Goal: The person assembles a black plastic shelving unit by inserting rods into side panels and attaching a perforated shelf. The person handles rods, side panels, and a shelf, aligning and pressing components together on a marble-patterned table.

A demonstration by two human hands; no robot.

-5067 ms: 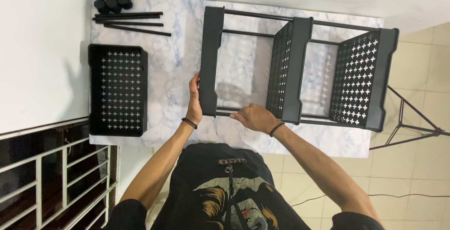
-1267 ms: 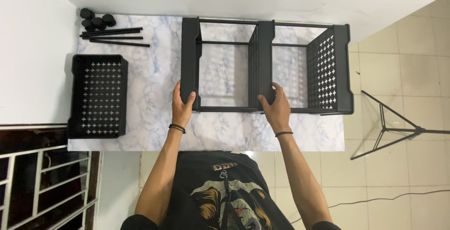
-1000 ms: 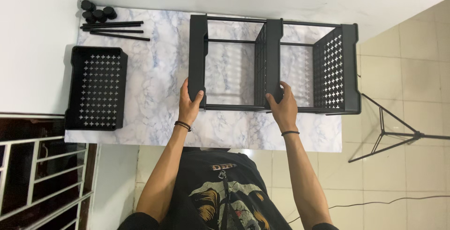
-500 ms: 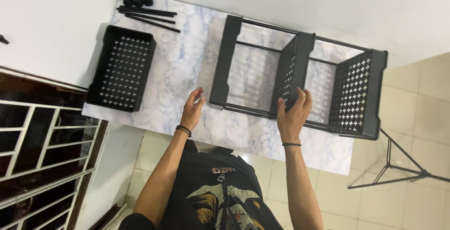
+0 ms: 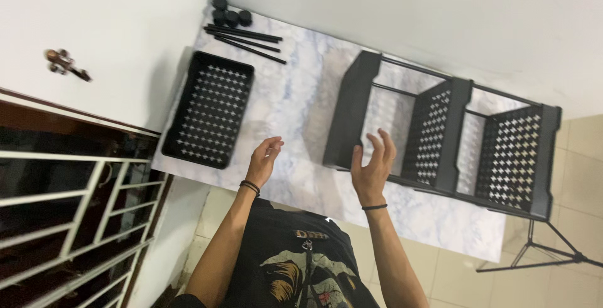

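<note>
Head view: left hand [image 5: 262,162], right hand [image 5: 372,166] raised, fingers spread, off rack [image 5: 440,138].

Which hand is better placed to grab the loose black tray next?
Left, probably. The left hand hovers open over the marble table, just right of the perforated black tray. The right hand is farther off, open at the black rack frame.

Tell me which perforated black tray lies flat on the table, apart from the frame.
The tray left of the left hand: it lies flat, alone. The others stand on edge, fixed in the rack.
</note>
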